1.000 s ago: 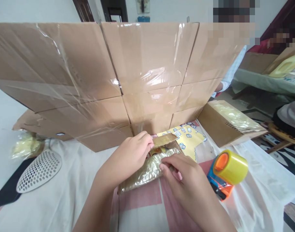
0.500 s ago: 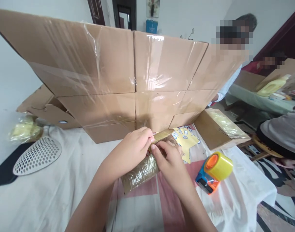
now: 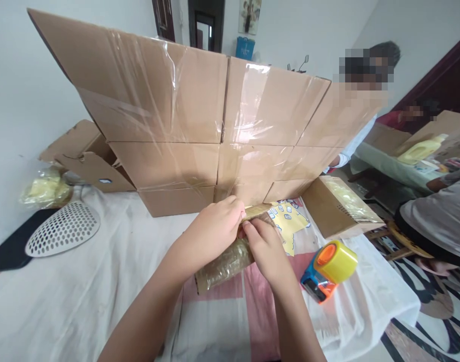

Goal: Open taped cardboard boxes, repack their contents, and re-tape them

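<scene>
A taped piece of cardboard [image 3: 224, 266] with shiny clear tape over it lies between my hands, just above the cloth. My left hand [image 3: 224, 218] is closed on its upper edge, fingers curled over it. My right hand [image 3: 265, 246] pinches the same edge from the right, thumb close to the left fingertips. The fingers hide part of the cardboard. Behind it lie yellow paper cutouts [image 3: 290, 221] with small blue-outlined drawings. A blue and orange tape dispenser [image 3: 316, 281] with a yellow roll sits to the right of my right hand.
A wall of taped cardboard boxes [image 3: 177, 110] stands behind my hands. An open box [image 3: 328, 211] is at right, a torn box [image 3: 97, 161] at left. A perforated white piece [image 3: 64, 229] lies at left. Other people [image 3: 437, 216] are at right, by another table.
The view has shifted slightly, so the boxes appear farther right. Both hands keep hold of the cardboard, with only a small shift of the fingers.
</scene>
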Tool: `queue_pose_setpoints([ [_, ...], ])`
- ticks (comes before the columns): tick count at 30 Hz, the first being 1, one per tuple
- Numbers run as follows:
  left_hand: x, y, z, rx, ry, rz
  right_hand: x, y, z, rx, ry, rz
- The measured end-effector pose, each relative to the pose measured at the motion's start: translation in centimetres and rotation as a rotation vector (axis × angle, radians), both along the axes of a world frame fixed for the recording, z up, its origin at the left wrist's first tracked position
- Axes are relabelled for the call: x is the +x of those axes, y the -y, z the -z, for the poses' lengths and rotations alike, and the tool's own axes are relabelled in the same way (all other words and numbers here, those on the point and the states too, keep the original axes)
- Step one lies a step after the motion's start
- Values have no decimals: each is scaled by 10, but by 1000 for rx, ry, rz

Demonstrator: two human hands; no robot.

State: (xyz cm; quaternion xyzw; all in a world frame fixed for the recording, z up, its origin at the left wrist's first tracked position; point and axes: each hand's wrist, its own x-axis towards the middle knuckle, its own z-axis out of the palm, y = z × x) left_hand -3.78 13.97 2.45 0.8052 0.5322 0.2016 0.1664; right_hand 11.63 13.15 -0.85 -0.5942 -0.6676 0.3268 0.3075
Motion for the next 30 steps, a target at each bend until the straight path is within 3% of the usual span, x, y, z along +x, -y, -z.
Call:
queue_pose_setpoints([
  [5, -7, -5, 0, 6, -84, -99, -8, -13, -2, -2, 80, -21],
  [13, -28, -12, -6, -85, -21, -86, -17, -13, 2, 66, 165, -30],
  [17, -23, -12, -6, -32, -92, -38, -18, -11, 3, 86, 191, -9],
  [23, -8, -6, -4, 97, -321, -85, -17, -13, 8, 150, 184, -22],
  [30, -41, -22, -4, -101, 25, 10, -18, -12, 4, 96, 169, -65],
])
